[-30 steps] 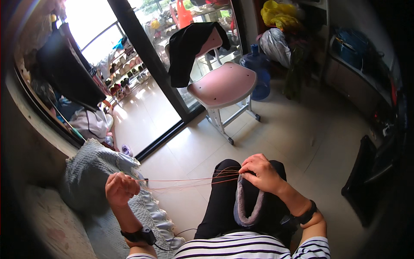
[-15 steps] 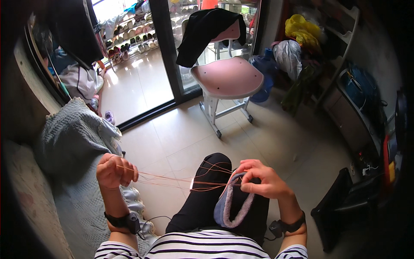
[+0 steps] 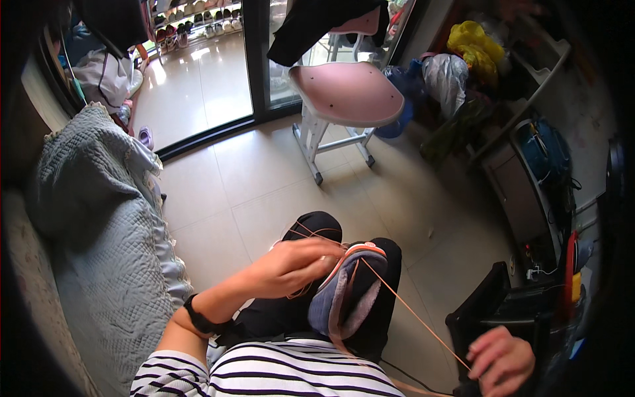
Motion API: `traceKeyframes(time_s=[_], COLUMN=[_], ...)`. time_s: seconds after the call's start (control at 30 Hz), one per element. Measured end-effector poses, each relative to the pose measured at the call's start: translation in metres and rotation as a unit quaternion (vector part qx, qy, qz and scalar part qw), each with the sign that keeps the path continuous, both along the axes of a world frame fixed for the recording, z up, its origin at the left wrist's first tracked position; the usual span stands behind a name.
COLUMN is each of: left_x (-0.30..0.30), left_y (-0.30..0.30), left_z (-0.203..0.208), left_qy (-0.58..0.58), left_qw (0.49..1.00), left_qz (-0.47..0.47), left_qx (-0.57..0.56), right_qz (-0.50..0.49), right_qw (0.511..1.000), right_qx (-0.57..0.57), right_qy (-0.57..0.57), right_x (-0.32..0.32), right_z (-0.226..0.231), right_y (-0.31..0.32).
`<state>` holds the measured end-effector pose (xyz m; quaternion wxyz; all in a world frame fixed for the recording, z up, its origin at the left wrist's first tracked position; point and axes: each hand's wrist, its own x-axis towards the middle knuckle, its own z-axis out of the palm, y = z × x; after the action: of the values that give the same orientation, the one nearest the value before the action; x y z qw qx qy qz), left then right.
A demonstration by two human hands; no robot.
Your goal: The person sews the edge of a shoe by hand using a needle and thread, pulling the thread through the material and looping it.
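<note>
A grey-blue slipper [image 3: 322,304] with pale fleece lining and an orange-and-white sole edge rests on my lap, sole edge upward at the far end. My left hand [image 3: 297,264] is closed at the slipper's left edge, fingertips pressed on its sole side. Loops of orange thread [image 3: 417,311] hang by that hand and lie over my left knee. From inside the slipper's opening a taut strand runs down to the right. My right hand [image 3: 501,364], slightly blurred, is out at the lower right, fingers curled on the strand's end; whether it also holds a needle is hidden.
Ahead stands a pink-seated chair [image 3: 350,92] with black cloth over its back. A bed with a grey-blue quilt [image 3: 112,264] lies to the left. Black furniture [image 3: 496,291] stands close to my right hand. Plastic bags [image 3: 444,79] and shelves are at the back right.
My left hand has moved right to the slipper, letting the stretched loops slacken. My right hand has left the slipper and pulled a strand out to the lower right. The view has shifted.
</note>
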<state>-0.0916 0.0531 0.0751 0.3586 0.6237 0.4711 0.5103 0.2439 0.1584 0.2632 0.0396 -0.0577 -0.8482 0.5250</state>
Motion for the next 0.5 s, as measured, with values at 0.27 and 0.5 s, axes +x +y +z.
traceKeyframes(time_s=[0.27, 0.5], left_x=[0.003, -0.029], left_y=[0.026, 0.029], left_z=[-0.065, -0.061], left_qy=[0.109, -0.385], left_qw=[0.988, 0.895], left_qz=[-0.012, -0.103], left_qx=[-0.11, -0.2], right_qz=[-0.061, -0.084], right_qw=[0.994, 0.993], right_qx=[0.09, 0.081], right_qy=[-0.011, 0.004], right_x=[0.059, 0.058], right_z=[0.02, 0.016], right_y=[-0.025, -0.015])
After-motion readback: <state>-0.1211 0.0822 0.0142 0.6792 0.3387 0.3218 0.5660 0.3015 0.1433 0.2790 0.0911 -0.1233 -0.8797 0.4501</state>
